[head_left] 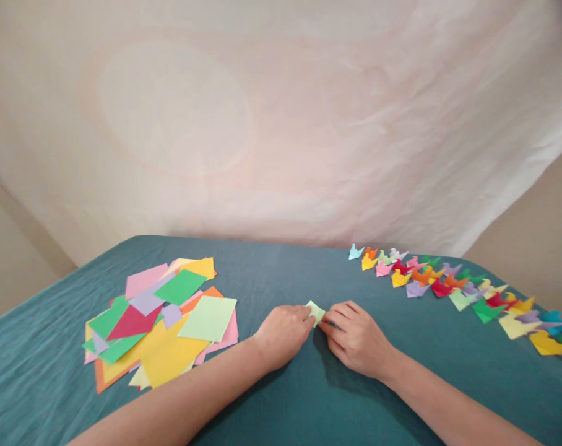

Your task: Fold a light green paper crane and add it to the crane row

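Observation:
My left hand [283,334] and my right hand [353,337] meet at the middle of a teal-covered table [281,272]. Between their fingertips sits a small folded piece of light green paper [315,311], pinched by both hands just above the cloth. Both sets of fingers are curled in on the paper. Left of my hands lies a loose pile of coloured paper squares [163,319] in pink, green, yellow, orange, red and lilac.
Several folded paper cranes [452,288] in many colours run in a row from the far middle of the table toward the right edge. A pale cloth backdrop [281,124] hangs behind the table.

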`<state>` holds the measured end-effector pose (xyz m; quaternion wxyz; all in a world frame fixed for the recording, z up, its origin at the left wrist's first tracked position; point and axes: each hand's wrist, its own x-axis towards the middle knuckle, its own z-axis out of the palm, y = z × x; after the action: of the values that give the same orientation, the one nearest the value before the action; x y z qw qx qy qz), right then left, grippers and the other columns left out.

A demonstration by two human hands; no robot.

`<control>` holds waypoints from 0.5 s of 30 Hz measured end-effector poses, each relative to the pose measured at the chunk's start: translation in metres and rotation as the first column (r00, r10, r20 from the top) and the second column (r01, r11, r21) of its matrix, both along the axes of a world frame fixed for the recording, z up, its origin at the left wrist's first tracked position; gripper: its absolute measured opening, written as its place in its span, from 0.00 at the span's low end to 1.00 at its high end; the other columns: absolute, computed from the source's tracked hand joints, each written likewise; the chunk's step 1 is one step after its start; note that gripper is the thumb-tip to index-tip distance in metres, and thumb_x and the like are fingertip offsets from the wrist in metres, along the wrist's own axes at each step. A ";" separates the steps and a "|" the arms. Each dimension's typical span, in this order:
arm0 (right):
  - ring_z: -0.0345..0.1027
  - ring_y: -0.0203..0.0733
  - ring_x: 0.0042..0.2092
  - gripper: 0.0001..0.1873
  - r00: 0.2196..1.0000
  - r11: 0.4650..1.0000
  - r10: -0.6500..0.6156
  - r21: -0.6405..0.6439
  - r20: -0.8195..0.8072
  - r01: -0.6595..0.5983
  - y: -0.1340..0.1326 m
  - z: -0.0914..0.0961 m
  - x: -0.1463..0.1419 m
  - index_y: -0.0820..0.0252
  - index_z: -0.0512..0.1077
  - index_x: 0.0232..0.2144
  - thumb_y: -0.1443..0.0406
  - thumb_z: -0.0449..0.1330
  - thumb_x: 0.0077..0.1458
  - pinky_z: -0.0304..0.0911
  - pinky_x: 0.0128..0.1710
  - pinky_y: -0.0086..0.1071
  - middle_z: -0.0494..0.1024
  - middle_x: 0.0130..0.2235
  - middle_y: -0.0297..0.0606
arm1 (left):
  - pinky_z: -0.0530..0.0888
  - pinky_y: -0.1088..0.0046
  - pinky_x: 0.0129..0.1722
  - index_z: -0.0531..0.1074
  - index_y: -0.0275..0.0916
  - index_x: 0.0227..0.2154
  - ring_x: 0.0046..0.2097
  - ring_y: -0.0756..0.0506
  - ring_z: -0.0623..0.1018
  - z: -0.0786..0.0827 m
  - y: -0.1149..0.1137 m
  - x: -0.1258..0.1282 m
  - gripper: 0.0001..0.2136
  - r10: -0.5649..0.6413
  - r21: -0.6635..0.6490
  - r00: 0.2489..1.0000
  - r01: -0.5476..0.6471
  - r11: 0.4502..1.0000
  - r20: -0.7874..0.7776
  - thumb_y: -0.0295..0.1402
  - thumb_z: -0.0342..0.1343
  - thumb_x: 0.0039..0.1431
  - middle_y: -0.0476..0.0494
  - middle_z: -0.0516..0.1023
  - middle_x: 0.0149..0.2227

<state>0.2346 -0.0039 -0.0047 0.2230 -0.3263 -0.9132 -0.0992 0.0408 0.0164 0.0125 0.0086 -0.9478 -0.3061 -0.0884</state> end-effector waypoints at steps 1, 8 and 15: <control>0.62 0.44 0.40 0.09 1.000 1.000 -0.001 0.003 0.000 0.001 0.000 0.000 0.000 0.61 0.73 0.34 0.72 0.52 0.53 0.57 0.40 0.39 0.73 0.33 0.42 | 0.72 0.67 0.42 0.68 0.36 0.41 0.43 0.42 0.75 0.000 0.000 0.000 0.09 0.002 -0.003 1.000 -0.002 1.000 0.006 0.25 0.45 0.61 0.38 0.74 0.40; 0.62 0.43 0.39 0.09 1.000 1.000 -0.022 -0.016 -0.007 0.022 0.000 0.000 0.000 0.61 0.73 0.33 0.71 0.52 0.54 0.57 0.38 0.38 0.72 0.32 0.41 | 0.72 0.66 0.43 0.68 0.36 0.41 0.44 0.42 0.75 -0.001 0.000 0.000 0.10 0.005 0.001 1.000 -0.005 1.000 -0.013 0.23 0.46 0.60 0.38 0.74 0.41; 0.62 0.44 0.39 0.09 0.995 0.992 -0.081 -0.105 -0.049 0.076 -0.001 -0.001 -0.001 0.60 0.72 0.32 0.72 0.53 0.54 0.57 0.38 0.38 0.72 0.33 0.41 | 0.71 0.67 0.45 0.68 0.36 0.42 0.45 0.42 0.74 -0.005 0.000 0.001 0.10 0.030 0.003 0.999 -0.030 1.000 0.023 0.27 0.44 0.62 0.39 0.74 0.41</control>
<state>0.2337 -0.0047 -0.0057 0.2262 -0.3756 -0.8972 -0.0518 0.0415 0.0159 0.0072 0.0081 -0.9421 -0.3202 -0.0995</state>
